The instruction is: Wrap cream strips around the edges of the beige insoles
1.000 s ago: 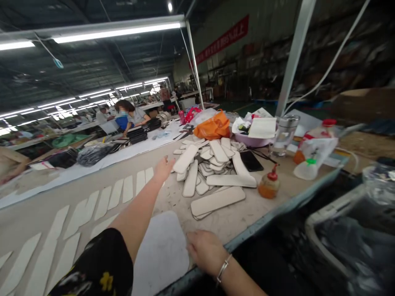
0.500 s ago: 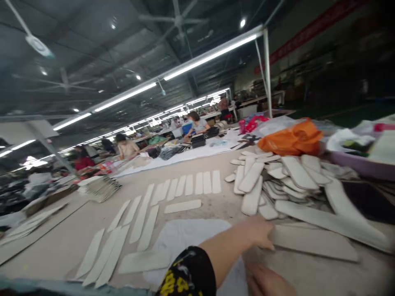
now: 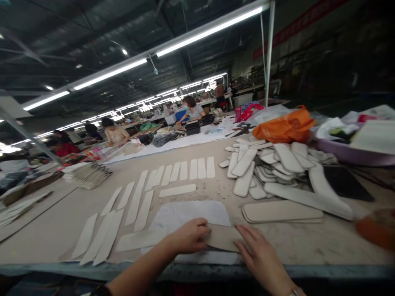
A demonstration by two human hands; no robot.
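A beige strip-shaped panel with rounded ends (image 3: 224,237) is held between my hands, just above or on a white sheet (image 3: 191,211) near the table's front edge. The curled fingers of my left hand (image 3: 191,235) grip its left end. My right hand (image 3: 261,253) has its thumb and fingers at the right end, pinching it. To the right of the sheet lie similar beige panels (image 3: 282,211), stacked with their edges slightly offset. A pale strip (image 3: 142,239) rests partly on the sheet's left side.
Several pale strips (image 3: 177,190) are laid out in rows on the table. A heap of padded white pieces (image 3: 245,179) lies to the right, by an orange bag (image 3: 284,125) and a purple basin (image 3: 354,152). Stacked pieces (image 3: 88,174) stand at left. Co-workers (image 3: 191,110) sit beyond.
My left hand has come back from the panels on the right to the white sheet. A beige panel is now between both hands. The view has tilted down.
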